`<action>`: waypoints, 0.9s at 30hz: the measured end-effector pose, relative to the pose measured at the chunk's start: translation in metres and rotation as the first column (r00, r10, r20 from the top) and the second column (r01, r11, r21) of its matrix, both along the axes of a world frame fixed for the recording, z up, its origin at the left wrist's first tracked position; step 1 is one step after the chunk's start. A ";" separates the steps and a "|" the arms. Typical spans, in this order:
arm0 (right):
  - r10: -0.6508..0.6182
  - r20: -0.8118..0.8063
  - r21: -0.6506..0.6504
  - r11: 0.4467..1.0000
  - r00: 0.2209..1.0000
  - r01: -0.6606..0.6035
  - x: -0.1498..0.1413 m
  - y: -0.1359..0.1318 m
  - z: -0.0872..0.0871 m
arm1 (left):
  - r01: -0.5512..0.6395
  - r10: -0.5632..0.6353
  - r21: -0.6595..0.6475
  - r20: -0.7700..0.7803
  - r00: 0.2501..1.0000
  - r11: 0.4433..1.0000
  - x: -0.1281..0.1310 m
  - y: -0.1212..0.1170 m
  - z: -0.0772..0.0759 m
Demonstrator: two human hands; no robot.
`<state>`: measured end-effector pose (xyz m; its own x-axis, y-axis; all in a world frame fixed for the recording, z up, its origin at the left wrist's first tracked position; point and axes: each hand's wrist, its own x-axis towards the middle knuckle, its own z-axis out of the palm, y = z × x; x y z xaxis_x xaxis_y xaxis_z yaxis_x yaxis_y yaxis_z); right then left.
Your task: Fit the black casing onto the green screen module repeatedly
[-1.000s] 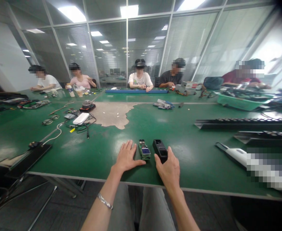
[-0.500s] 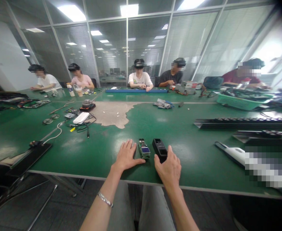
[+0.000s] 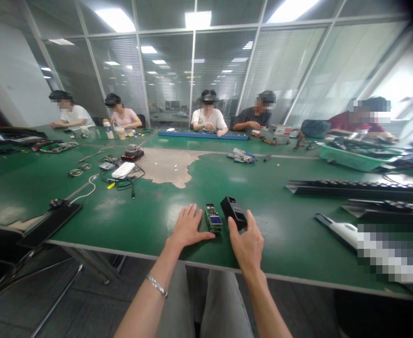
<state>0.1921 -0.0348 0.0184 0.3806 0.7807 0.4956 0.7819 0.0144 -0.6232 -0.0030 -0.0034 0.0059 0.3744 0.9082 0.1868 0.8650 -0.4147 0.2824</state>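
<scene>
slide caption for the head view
Green table: left hand beside a circuit board, right hand holding a black casing

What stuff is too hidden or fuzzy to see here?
All in the head view:
Little screen: any words too small.
Underside of black case: turned away.
Wide end of white device: blocky squares cover it.
Things in green basket: tangled, blurry.
Upper rail: right edge cuts it.

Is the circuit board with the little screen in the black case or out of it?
Out: the circuit board lies exposed on the green table, between the left hand and the black case.
</scene>
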 end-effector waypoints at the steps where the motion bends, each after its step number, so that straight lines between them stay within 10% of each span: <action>1: 0.021 -0.006 0.000 1.000 1.000 -0.021 -0.005 0.000 0.004 | -0.001 0.001 0.003 0.000 1.000 1.000 0.000 0.000 -0.001; 27: 0.147 0.140 -0.052 0.989 0.979 -0.141 -0.045 -0.004 -0.010 | 0.000 0.000 -0.001 -0.002 1.000 1.000 -0.002 0.006 -0.011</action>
